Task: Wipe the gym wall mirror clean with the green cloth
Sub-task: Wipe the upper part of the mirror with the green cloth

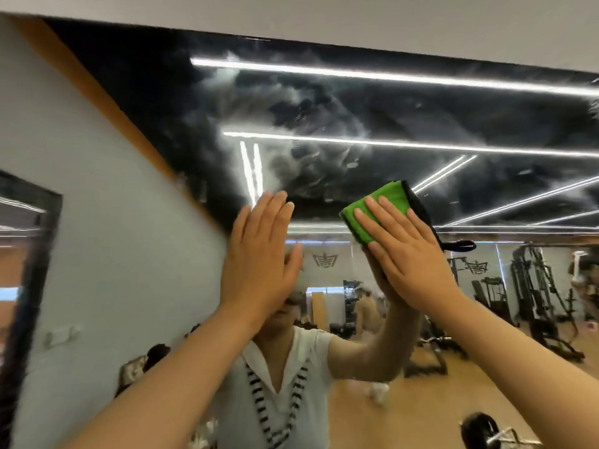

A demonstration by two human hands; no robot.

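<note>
The gym wall mirror (pixel 356 124) fills most of the head view, with cloudy white smears across its upper part. My right hand (pixel 411 254) lies flat with straight fingers on the folded green cloth (pixel 382 205) and presses it against the glass. The cloth has a black edge and a black loop hanging at its right. My left hand (pixel 259 251) is raised to the left of the cloth, palm toward the mirror, fingers straight and together, holding nothing. Whether it touches the glass I cannot tell.
A grey wall (pixel 97 222) adjoins the mirror's left edge, and a white bulkhead (pixel 324 17) runs above it. The glass reflects a person in a white shirt, gym machines (pixel 531 286), light strips and a wooden floor.
</note>
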